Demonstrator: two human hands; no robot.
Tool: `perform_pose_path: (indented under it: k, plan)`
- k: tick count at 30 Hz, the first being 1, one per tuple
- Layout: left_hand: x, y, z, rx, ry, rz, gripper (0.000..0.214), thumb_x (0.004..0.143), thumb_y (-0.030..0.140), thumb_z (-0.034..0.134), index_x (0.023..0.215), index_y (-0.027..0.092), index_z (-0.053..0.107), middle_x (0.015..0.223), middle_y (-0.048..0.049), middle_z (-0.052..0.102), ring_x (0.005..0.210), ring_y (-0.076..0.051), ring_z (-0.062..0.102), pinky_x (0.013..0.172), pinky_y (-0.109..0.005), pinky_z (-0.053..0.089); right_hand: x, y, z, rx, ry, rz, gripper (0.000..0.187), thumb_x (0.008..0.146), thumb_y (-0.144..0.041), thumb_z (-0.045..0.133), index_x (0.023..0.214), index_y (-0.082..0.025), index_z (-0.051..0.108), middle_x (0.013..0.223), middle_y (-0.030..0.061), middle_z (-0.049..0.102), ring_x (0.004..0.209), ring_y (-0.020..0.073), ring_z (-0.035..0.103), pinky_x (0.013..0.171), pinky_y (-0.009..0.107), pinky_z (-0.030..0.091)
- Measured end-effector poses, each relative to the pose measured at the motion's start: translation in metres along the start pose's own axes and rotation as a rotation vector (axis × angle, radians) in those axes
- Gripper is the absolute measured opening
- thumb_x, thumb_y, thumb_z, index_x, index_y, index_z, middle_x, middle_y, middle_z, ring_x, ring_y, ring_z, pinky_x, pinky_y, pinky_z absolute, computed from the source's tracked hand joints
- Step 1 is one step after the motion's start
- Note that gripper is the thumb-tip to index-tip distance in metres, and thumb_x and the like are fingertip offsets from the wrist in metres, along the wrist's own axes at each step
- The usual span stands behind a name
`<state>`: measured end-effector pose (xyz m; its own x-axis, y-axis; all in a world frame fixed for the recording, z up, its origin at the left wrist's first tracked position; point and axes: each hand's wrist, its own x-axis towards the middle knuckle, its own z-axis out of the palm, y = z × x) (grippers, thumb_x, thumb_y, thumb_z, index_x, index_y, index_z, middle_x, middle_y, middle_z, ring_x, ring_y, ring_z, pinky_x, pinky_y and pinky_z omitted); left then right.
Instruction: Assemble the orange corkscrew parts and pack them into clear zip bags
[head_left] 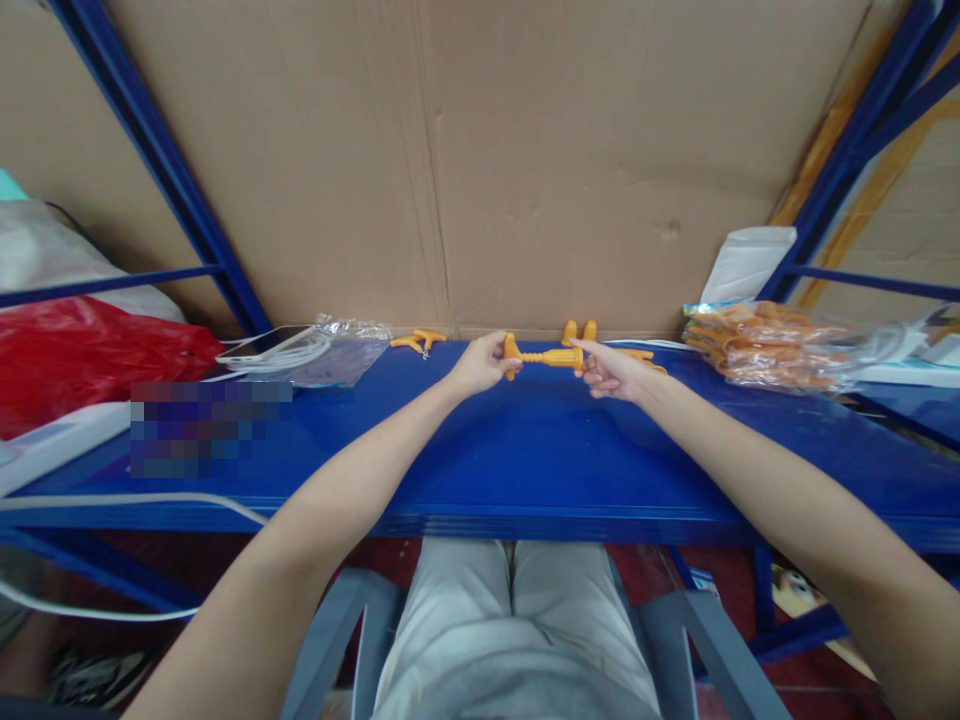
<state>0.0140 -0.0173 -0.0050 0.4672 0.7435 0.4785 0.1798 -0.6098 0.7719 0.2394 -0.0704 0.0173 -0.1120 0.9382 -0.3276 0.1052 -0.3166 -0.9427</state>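
Observation:
Held level between my two hands, above the blue shelf, is an orange-yellow plastic tool with a T-shaped handle (551, 357). It has a ribbed, screw-like shaft and a thicker fluted barrel on the right. My left hand (481, 364) is closed on the T-handle end. The fingers of my right hand (609, 370) pinch the barrel's right end, hiding its tip. Behind my right hand, two orange upright pieces (580, 331) stand by the cardboard. Another orange piece (637, 355) is partly covered by that hand. Small orange T-shaped pieces (420, 341) lie left of my left hand.
On the right of the blue shelf (510, 470) lies a clear bag of orange parts (765, 345). To the left are a phone (266, 343), a coiled white cable (300, 352), a plastic bag (345, 352) and a red bag (97, 350). Cardboard (525, 150) walls the back.

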Motion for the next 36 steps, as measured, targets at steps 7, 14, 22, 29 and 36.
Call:
perform_pose_path:
  k: [7,14,22,29,36]
  plan:
    - [0.0002,-0.0014,0.0008,-0.029,-0.004,0.003,0.015,0.075,0.006,0.066,0.078,0.014,0.053,0.067,-0.0015,0.067,0.059,-0.010,0.063,0.060,-0.023,0.050,-0.0043,-0.0035,0.0016,-0.021,0.008,0.016,0.046,0.095,-0.056,0.036,0.066,-0.020,0.042,0.038,-0.0085,0.032,0.027,0.0020,0.013,0.026,0.015,0.017]
    - [0.0004,-0.0017,0.0010,-0.048,-0.008,0.013,0.016,0.075,0.007,0.068,0.077,0.013,0.053,0.066,-0.0009,0.066,0.058,-0.010,0.063,0.061,-0.024,0.051,-0.0053,-0.0049,-0.0005,-0.052,-0.018,0.055,0.049,0.093,-0.060,0.035,0.065,-0.021,0.040,0.034,-0.0102,0.027,0.025,0.0034,0.014,0.028,0.017,0.020]
    - [-0.0011,0.0026,0.0013,-0.039,-0.013,-0.003,0.015,0.075,0.008,0.067,0.076,0.014,0.053,0.066,-0.0008,0.065,0.058,-0.010,0.062,0.063,-0.024,0.051,-0.0013,-0.0042,-0.0044,-0.071,-0.068,0.084,0.052,0.093,-0.062,0.032,0.061,-0.022,0.038,0.031,-0.0100,0.024,0.023,0.0044,0.014,0.028,0.017,0.019]
    - [-0.0017,0.0022,0.0006,-0.024,-0.011,0.004,0.016,0.074,0.009,0.068,0.076,0.014,0.054,0.067,-0.0009,0.066,0.059,-0.010,0.062,0.063,-0.024,0.051,-0.0007,-0.0020,-0.0034,-0.080,-0.118,0.086,0.052,0.094,-0.060,0.026,0.060,-0.022,0.035,0.030,-0.0090,0.022,0.026,0.0049,0.013,0.027,0.016,0.017]
    - [-0.0005,0.0014,0.0014,-0.014,-0.001,-0.051,0.015,0.074,0.005,0.067,0.076,0.013,0.054,0.067,-0.0020,0.066,0.061,-0.012,0.064,0.067,-0.027,0.052,-0.0046,-0.0021,0.0007,-0.061,-0.104,0.121,0.054,0.095,-0.060,0.023,0.059,-0.022,0.034,0.030,-0.0095,0.021,0.025,0.0046,0.014,0.028,0.015,0.017]
